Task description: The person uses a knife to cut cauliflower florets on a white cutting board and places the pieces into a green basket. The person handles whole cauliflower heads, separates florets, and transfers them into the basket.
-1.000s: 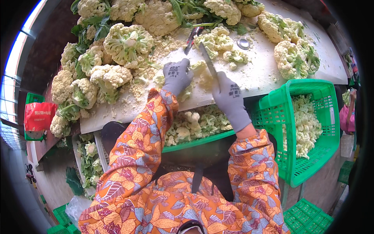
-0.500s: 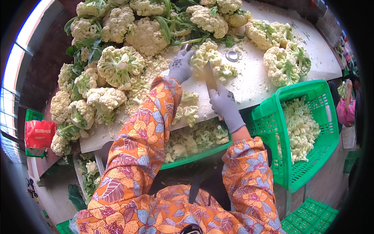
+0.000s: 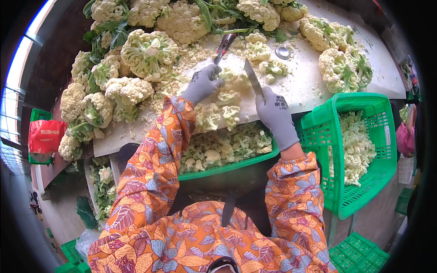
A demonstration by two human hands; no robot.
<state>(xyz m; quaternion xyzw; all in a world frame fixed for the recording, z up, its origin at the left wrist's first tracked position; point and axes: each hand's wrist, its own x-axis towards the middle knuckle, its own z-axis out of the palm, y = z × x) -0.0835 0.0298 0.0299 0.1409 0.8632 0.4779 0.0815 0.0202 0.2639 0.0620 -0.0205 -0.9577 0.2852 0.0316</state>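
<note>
The gloved right hand point(image 3: 274, 116) had its fingers wrapped shut around the handle of a knife point(image 3: 253, 77), the blade pointing away from the knuckles and up the white table point(image 3: 314, 86). The left hand point(image 3: 202, 84), also gloved, had its fingers curled down onto a cauliflower piece point(image 3: 230, 78), which lay just past its fingertips and just to the left of the blade.

Judging by this, the cutting step was in hand: a head was being split into florets. The next cut would call for the blade to come down beside the left fingertips, not over them.

Loose florets point(image 3: 218, 111) lay between the two wrists, at the table's near edge. Below the wrists sat a green crate point(image 3: 236, 164) of cut pieces. Right of the knife hand stood a green basket point(image 3: 364, 113), tilted, partly filled. Whole cauliflower heads point(image 3: 148, 48) were heaped beyond and left of the left hand.
</note>
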